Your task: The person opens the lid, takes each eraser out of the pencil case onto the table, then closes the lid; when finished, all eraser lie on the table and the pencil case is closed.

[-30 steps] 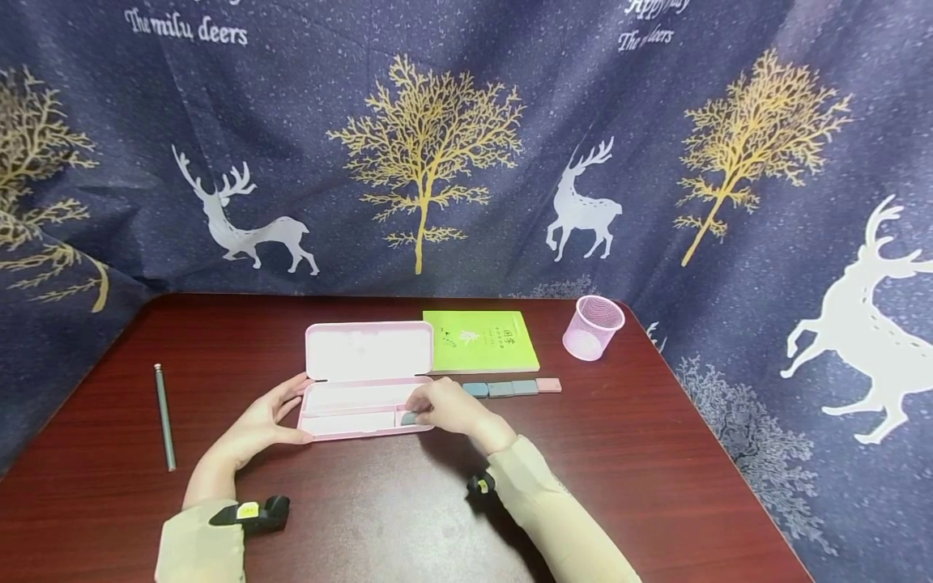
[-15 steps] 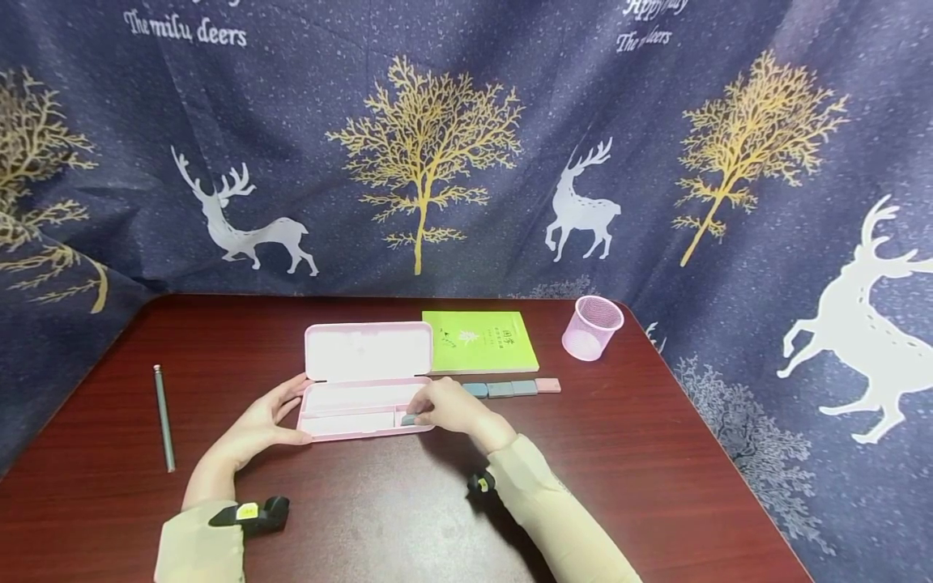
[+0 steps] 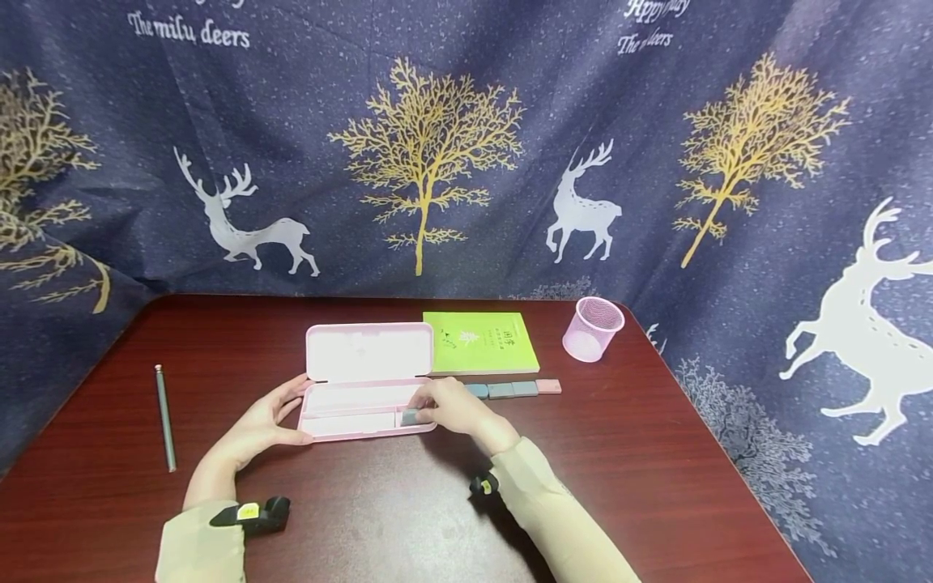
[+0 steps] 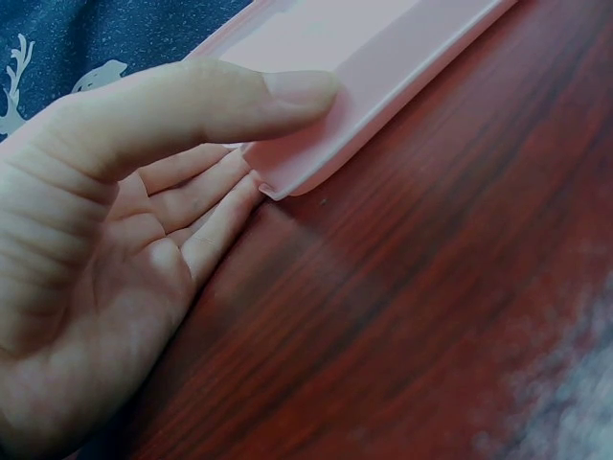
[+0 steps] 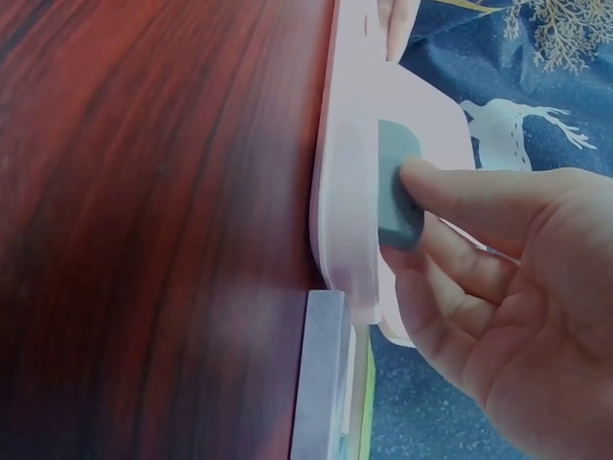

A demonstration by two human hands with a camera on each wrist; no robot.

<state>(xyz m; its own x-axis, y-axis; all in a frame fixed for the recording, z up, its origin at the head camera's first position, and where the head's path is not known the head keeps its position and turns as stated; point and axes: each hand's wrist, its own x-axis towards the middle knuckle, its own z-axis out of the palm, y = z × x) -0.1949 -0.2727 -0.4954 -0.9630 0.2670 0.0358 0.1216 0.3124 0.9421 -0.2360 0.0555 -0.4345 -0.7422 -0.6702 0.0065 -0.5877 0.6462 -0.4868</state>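
Note:
An open pink pencil case (image 3: 348, 426) lies on the table with its lid (image 3: 369, 351) raised at the back. My left hand (image 3: 257, 423) holds the case's left end, thumb at the front corner and fingers at the back corner; in the left wrist view the thumb (image 4: 302, 96) overlaps the case wall. My right hand (image 3: 455, 406) is over the right end of the case. Between thumb and fingers it pinches a grey-green eraser (image 5: 397, 187) at the small right compartment. Whether the eraser touches the compartment floor cannot be seen.
Behind the right hand, several eraser-like blocks (image 3: 513, 389), blue-grey and pink, lie in a row. A green book (image 3: 484, 344) lies beyond them. At the back right stands a pink mesh pen holder (image 3: 592, 329). A dark green pencil (image 3: 165, 418) lies at the left.
The eraser in my right hand has tilted slightly, and more of its face shows. My left hand and the pencil case look unmoved.

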